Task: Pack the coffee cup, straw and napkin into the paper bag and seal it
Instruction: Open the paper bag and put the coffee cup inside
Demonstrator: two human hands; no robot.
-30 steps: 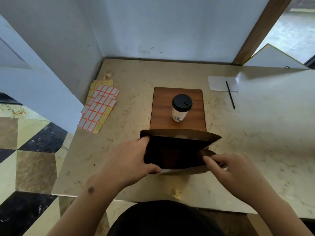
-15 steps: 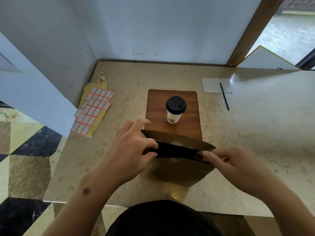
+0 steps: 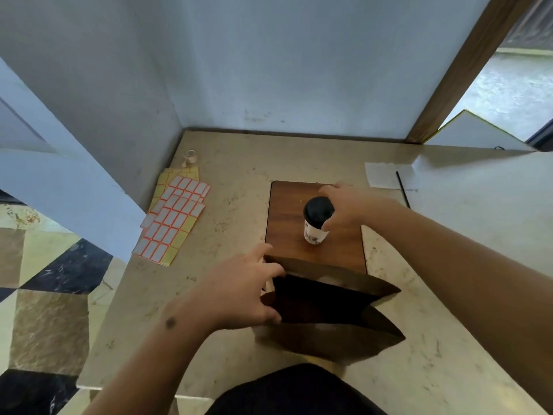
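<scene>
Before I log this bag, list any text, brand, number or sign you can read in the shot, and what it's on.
Nothing is readable.
Coffee cup: a dark print on its white side, too blurred to tell if it is words or a picture.
Label sheets: blank white stickers with orange borders, no writing visible.
Napkin: faint marks, too small to read.
Paper bag: no print visible.

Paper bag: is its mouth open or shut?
Open. The bag mouth gapes, dark inside, and the left hand holds its left edge.
</scene>
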